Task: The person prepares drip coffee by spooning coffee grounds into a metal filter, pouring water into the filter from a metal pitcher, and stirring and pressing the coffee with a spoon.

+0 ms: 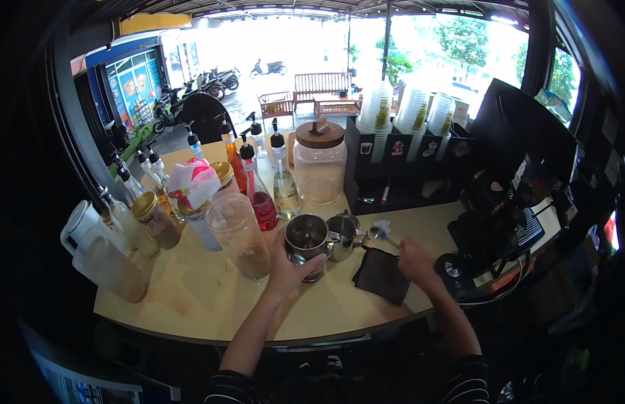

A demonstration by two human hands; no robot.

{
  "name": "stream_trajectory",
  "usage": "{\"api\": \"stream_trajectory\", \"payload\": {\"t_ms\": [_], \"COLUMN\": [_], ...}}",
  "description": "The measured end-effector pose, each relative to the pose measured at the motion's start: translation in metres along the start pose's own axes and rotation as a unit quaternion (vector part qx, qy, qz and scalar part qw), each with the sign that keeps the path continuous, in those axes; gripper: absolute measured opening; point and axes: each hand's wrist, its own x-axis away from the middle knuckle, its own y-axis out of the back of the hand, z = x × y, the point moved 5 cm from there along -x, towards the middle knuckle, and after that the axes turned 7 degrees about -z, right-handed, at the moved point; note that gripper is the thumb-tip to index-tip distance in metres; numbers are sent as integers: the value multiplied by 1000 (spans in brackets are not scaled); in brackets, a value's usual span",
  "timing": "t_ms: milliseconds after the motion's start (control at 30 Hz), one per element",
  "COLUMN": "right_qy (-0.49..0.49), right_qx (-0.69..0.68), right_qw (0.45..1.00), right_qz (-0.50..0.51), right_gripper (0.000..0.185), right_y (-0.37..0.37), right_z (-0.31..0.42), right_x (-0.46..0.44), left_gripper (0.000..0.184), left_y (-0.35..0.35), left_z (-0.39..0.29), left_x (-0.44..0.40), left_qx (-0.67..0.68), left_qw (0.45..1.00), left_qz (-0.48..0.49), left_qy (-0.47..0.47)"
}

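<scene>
My left hand [289,266] is wrapped round a stainless steel cup [307,250], with its open top facing up. Some dark matter seems to lie at the bottom, too dim to make out. Just right of it, a second steel pitcher [343,237] stands close by. In my right hand [416,261] is a metal spoon [386,237], its bowl pointing left toward the pitchers above the table. A folded dark cloth [382,276] lies below the spoon, beside my right hand. To the left of the cup stands a clear plastic jar [237,232] with brownish powder low inside.
Several pump bottles of syrup [264,202] and lidded jars [155,221] crowd the left side, near a pale plastic jug [100,249]. A wooden-lidded glass jar [319,168] and a black rack [406,165] with stacked cups stand behind. Dark equipment [501,222] fills the right.
</scene>
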Motion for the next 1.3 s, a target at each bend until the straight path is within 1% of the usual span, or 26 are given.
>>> {"api": "stream_trajectory", "payload": {"t_ms": [33, 67, 133, 167, 233, 267, 333, 367, 400, 467, 500, 567, 600, 633, 667, 733, 767, 833, 867, 933, 967, 1033, 1167, 1233, 1267, 1300], "right_qy": [22, 26, 86, 89, 244, 246, 306, 348, 350, 390, 413, 423, 428, 441, 441, 491, 491, 495, 495, 508, 506, 506, 505, 527, 526, 518], "right_qx": [-29, -32, -138, -142, -74, -77, 44, 83, 81, 155, 154, 181, 210, 224, 223, 247, 245, 186, 187, 268, 269, 230, 252, 294, 297, 255], "right_qw": [998, 998, 986, 986, 967, 966, 944, 928, 927, 898, 886, 875, 865, 860, 860, 829, 829, 834, 834, 814, 815, 824, 817, 794, 794, 809], "right_qz": [-43, -41, -20, -17, 8, 9, 114, 104, 104, 130, 143, 152, 159, 129, 129, 104, 103, 158, 158, 88, 87, 111, 117, 76, 72, 110], "right_gripper": [12, 12, 18, 18, 25, 25, 14, 13, 13, 14, 17, 17, 17, 17, 17, 15, 15, 15, 15, 14, 14, 14, 16, 13, 13, 14], "right_y": [17, 36, 74, 77, 76, 76, 59, 46, 44, 41, 46, 57, 58, 52, 47, 42, 46, 56, 53, 43, 42, 42, 43, 34, 35, 36], "right_z": [13, 35, 99, 115, 157, 173, 205, 213, 219, 230, 230, 234, 235, 234, 233, 237, 238, 240, 239, 237, 236, 236, 238, 237, 237, 237], "right_x": [-8, -16, -28, -32, -32, -33, -29, -30, -32, -37, -38, -39, -39, -39, -39, -35, -36, -37, -35, -32, -31, -30, -31, -28, -27, -26], "left_gripper": [78, 78, 80, 81, 82, 82, 80, 78, 78, 77, 77, 87, 87, 87, 87, 86, 86, 86, 86, 82, 78, 78, 78, 78, 78, 78], "left_y": [0, 0, 0, 0, 0, 1, 1, 0, 0, 1, 3, 1, 2, 2, 2, 3, 3, 4, 3, 2, 3, 3, 3, 3, 3, 3], "left_z": [1, 1, -1, 1, 5, 4, 0, 1, -2, -8, -8, -4, -4, -5, -7, -8, -9, -9, -10, -13, -15, -10, -12, -11, -12, -13], "left_x": [0, 0, -1, -1, -1, -1, -2, -4, -4, -4, -5, -3, -4, -4, -4, -4, -4, -4, -4, -5, -5, -4, -4, -4, -4, -4], "left_qx": [3, 6, -1, -1, 3, -1, 13, 30, 28, 58, 56, 24, 23, 9, -4, -15, -25, -23, -20, -4, 11, -5, -22, -13, -5, -4], "left_qw": [1000, 1000, 1000, 1000, 1000, 1000, 1000, 999, 1000, 998, 998, 997, 997, 998, 998, 997, 997, 997, 997, 998, 999, 999, 999, 999, 1000, 1000], "left_qz": [4, 8, 3, 4, 7, 4, 6, 12, 10, 16, 13, 56, 54, 54, 55, 59, 62, 60, 59, 44, 29, 26, 25, 29, 29, 28], "left_qy": [1, 1, -3, 0, 3, 3, -1, 7, 7, 17, 17, 45, 45, 44, 41, 42, 44, 49, 53, 38, 23, 24, 23, 16, 10, 5]}}
